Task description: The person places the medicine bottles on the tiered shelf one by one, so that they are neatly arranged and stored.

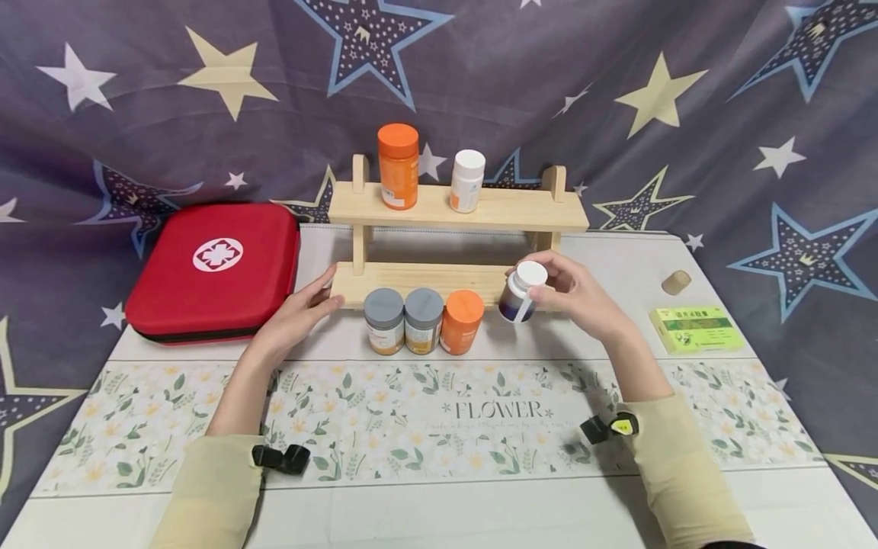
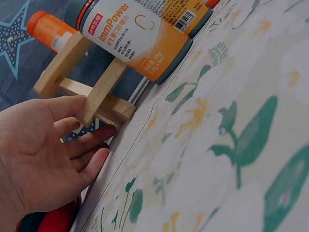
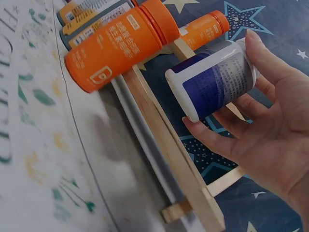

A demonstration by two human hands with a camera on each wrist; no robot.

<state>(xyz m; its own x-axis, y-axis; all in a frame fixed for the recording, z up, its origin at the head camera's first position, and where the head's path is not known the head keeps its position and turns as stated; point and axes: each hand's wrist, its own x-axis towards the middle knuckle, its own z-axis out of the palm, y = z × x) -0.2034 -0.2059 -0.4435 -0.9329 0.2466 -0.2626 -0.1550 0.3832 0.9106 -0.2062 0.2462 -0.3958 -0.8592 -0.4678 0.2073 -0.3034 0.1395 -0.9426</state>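
My right hand grips a white pill bottle with a blue and silver label, tilted above the right front of the wooden shelf. In the right wrist view the bottle sits between thumb and fingers, off the shelf board. My left hand touches the left end of the lower board with its fingertips, fingers loosely bent. Two grey-lidded bottles and an orange bottle stand side by side before the shelf.
On the top board stand an orange bottle and a white bottle. A red first-aid case lies at the left. At the right lie a green-yellow medicine box and a small brownish cylinder. A star-patterned curtain hangs behind.
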